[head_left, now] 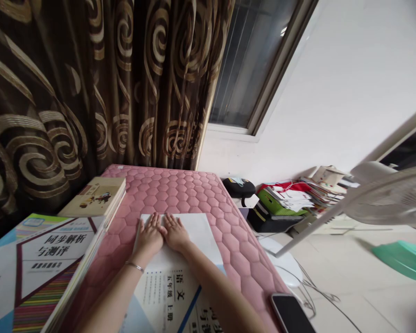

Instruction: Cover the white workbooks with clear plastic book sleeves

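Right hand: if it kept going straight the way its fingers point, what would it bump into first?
Most likely the left hand. The right hand angles toward it, and the two lie side by side on a white sheet; from this view, I can't tell whether they already touch.

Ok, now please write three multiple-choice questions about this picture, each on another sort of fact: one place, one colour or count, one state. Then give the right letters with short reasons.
1. Where do the stacked paperback workbooks with white printed covers lie, seen from the person?
A) Left of the hands
B) Right of the hands
C) On the tiled floor

2. How many thin metal bangles show on the left wrist?
A) None
B) One
C) Three

3. How do the left hand and right hand lie on the white paper sheet?
A) Palms up
B) Clenched into fists
C) Palms down, fingers flat

1: A, the stack lies beside the left hand on the pink quilted mat.
2: B, only one circles the wrist.
3: C, the backs of both hands show.
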`<move>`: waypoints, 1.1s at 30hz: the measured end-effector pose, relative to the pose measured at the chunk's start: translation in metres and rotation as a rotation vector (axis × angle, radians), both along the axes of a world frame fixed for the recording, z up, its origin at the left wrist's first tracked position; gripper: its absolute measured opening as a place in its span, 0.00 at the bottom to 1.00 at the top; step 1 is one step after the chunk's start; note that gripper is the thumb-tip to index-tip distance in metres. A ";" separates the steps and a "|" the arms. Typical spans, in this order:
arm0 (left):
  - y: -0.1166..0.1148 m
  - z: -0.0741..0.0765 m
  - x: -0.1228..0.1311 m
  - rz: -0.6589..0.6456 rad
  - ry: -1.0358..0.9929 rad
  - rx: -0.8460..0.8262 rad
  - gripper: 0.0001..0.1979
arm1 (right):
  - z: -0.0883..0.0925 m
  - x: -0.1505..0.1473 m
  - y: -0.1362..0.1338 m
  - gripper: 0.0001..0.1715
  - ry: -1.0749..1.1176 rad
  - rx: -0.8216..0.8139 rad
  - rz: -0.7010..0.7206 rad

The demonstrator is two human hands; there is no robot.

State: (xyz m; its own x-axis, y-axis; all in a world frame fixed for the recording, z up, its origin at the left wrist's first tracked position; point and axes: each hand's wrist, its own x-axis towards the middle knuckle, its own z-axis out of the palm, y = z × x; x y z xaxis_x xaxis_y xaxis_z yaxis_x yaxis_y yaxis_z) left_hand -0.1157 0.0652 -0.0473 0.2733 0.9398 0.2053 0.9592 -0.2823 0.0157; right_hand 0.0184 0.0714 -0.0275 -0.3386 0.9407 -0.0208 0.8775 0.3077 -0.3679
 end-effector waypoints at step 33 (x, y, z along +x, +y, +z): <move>0.010 -0.012 -0.005 0.030 -0.081 0.017 0.28 | 0.000 0.012 0.000 0.34 -0.139 0.010 -0.174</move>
State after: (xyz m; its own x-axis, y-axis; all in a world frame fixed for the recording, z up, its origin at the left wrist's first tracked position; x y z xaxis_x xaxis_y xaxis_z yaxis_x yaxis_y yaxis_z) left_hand -0.1205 0.0754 -0.0594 0.2270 0.9434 0.2420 0.9630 -0.2545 0.0886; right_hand 0.0306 0.0709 -0.0280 -0.1659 0.9851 -0.0460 0.9598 0.1505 -0.2371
